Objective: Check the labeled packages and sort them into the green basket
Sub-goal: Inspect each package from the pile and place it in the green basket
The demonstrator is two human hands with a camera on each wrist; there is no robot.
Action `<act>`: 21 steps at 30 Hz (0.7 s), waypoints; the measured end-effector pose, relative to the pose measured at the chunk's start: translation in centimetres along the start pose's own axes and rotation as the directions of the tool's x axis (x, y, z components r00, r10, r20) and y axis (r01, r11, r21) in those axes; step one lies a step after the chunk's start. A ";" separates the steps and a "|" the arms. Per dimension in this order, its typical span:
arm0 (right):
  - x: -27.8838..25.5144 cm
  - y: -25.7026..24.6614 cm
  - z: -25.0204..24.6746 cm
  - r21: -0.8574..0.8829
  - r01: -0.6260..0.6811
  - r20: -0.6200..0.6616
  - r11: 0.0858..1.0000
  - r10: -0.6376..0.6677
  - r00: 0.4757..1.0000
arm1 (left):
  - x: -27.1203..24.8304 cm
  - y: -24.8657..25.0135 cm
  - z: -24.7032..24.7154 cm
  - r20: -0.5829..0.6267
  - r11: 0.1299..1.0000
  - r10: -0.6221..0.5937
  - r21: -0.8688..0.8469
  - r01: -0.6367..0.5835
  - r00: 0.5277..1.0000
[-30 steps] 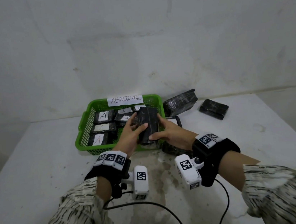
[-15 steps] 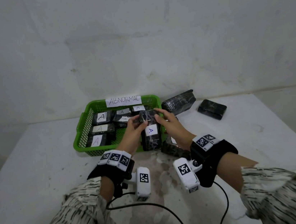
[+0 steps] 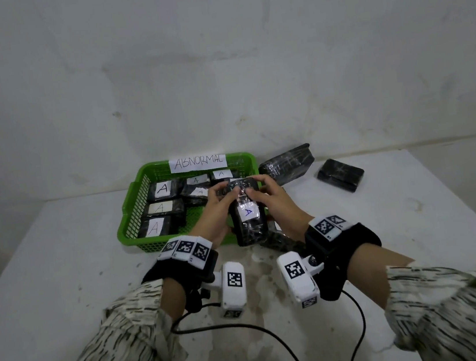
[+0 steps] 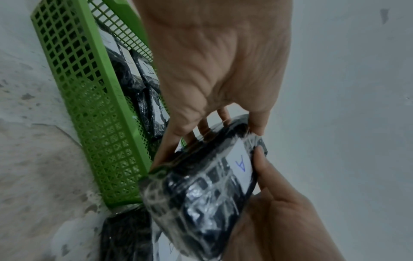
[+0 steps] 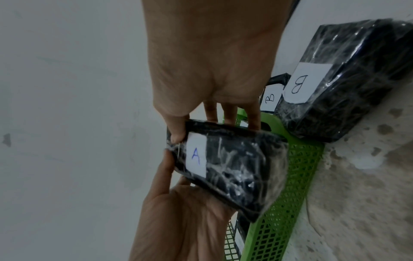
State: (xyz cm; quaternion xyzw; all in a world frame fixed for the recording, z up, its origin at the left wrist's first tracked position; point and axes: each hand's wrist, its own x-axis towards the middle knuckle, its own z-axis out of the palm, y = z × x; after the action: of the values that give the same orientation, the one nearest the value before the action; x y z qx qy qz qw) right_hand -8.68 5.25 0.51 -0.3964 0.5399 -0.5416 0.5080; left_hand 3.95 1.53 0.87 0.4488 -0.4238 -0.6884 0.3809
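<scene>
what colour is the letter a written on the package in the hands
Blue ink on a white label, on the black wrapped package both hands hold; clearest in the right wrist view.

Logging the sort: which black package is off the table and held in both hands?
The package labelled A, gripped by left hand and right hand by the green basket; others lie flat.

Both sleeves (image 3: 107, 349) loose, off-white with dark broken streaks, pushed up short of the wrists. Each wrist has a black strap: left wrist strap (image 3: 208, 263), right wrist strap (image 3: 349, 253). White blocks with black square fiducial tags sit on top of each strap. White camera module (image 3: 233, 288) hangs off each strap's inner side, also tagged. Black cable (image 3: 250, 327) runs from each module toward the wearer.
</scene>
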 end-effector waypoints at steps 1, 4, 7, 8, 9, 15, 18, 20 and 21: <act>0.0 0.0 0.0 -0.002 0.003 -0.004 1.000 -0.003 1.000 | 0.1 0.0 0.1 0.001 1.000 0.007 0.002 -0.007 1.000; -0.1 0.0 -0.1 0.016 -0.033 0.041 0.999 0.033 0.999 | 0.2 0.1 0.3 -0.011 0.999 0.044 0.009 -0.044 0.999; -0.3 0.1 -0.4 0.005 -0.014 0.069 1.000 0.014 0.997 | 0.0 0.3 0.2 0.016 1.000 0.026 -0.009 -0.026 1.000; -0.3 0.0 -0.5 0.033 -0.013 0.062 0.999 0.011 0.998 | -0.1 0.2 0.0 0.034 1.000 0.012 -0.002 -0.012 0.999; -0.2 0.0 -0.6 0.058 -0.019 0.060 0.998 0.015 0.998 | -0.1 0.1 -0.1 0.047 1.000 0.006 0.007 -0.007 0.999; -0.2 1.0 -0.5 0.048 -0.128 0.153 0.991 0.119 0.981 | -0.1 0.4 -0.4 0.026 0.996 0.068 -0.057 -0.066 0.997; -0.6 1.2 -0.6 0.031 -0.164 0.161 0.986 0.157 0.974 | -0.2 0.5 -0.6 0.063 0.997 0.070 0.035 -0.073 0.996; -0.6 1.1 -0.6 0.024 -0.181 0.172 0.983 0.174 0.970 | -0.2 0.3 -0.8 0.076 0.983 0.074 0.164 -0.086 0.994; -0.7 1.0 -0.6 0.015 -0.200 0.189 0.980 0.193 0.963 | -0.1 0.1 -1.0 0.074 0.977 0.083 0.189 -0.095 0.994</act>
State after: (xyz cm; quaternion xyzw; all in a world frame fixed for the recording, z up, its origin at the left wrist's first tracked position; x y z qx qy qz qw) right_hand -9.03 6.13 -0.47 -0.3813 0.5173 -0.4578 0.6143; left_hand 4.94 1.32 0.77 0.4413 -0.5202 -0.6407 0.3522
